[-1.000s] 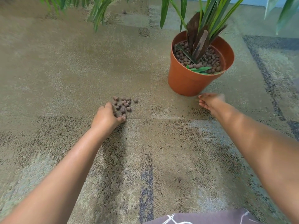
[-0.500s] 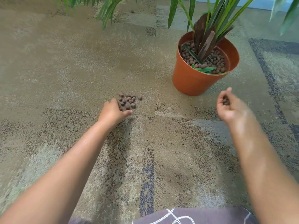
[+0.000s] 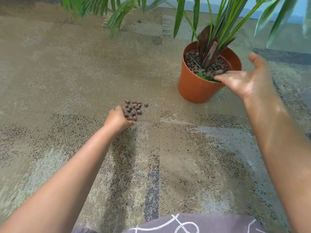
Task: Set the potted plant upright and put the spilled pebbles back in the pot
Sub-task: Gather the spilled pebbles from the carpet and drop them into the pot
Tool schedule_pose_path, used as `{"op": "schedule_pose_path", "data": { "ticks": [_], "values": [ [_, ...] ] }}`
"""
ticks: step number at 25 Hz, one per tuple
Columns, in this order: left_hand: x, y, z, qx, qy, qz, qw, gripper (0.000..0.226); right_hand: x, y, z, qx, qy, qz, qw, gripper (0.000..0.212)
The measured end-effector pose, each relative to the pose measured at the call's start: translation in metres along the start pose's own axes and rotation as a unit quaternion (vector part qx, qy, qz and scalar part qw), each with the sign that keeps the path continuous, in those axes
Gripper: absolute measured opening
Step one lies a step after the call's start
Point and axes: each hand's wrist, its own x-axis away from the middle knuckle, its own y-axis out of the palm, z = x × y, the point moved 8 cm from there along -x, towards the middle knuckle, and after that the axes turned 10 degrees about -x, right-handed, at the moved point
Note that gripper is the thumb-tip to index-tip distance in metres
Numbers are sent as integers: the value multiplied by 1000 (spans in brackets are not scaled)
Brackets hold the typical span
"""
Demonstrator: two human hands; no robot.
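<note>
The orange pot [image 3: 193, 88] stands upright on the carpet at the right, with a green-leaved plant [image 3: 208, 51] and brown pebbles [image 3: 190, 63] inside. A small pile of spilled pebbles [image 3: 136, 106] lies on the carpet to the pot's left. My left hand [image 3: 117, 119] rests at the pile's near-left edge, its fingers curled around some pebbles. My right hand [image 3: 247, 79] is held flat over the pot's near-right rim, fingers stretched toward the plant, and no pebbles show in it.
Long green leaves [image 3: 117, 12] hang over the far side of the mottled beige and grey carpet [image 3: 67, 73]. A pale wall base [image 3: 252, 12] runs along the back. Patterned grey cloth [image 3: 193, 224] shows at the bottom edge.
My right hand rose from the carpet by the pot with a few pebbles, moved over the pot's rim and opened out. My left hand stayed curled at the pile.
</note>
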Motion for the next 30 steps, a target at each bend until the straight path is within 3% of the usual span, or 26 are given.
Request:
{"op": "schedule_pose_path", "data": {
  "ticks": [3,7,9,12,15,21,26,28,30],
  "values": [
    [-1,-4,-5,2,15,13,1000,46,5,-4,0,-21,4,-34,999,81],
    [0,-7,-5,-10,54,59,997,28,21,-22,45,12,64,-100,993,37],
    [3,-6,-2,-31,77,83,993,28,31,-50,91,31,124,-86,988,27],
    [3,-6,0,-36,83,98,991,28,45,-105,158,62,211,-18,975,27],
    [3,0,4,-48,100,79,991,33,56,-146,189,73,242,34,967,32],
    [4,3,11,-66,141,94,983,26,57,-160,188,35,224,35,973,37],
    [13,-5,12,74,73,102,989,19,59,-159,194,55,244,45,967,31],
    [29,-8,38,67,120,121,983,17,58,-160,196,81,255,51,962,27],
    [49,5,73,52,174,86,980,16,54,-159,193,88,243,53,965,27]
  ]
}}
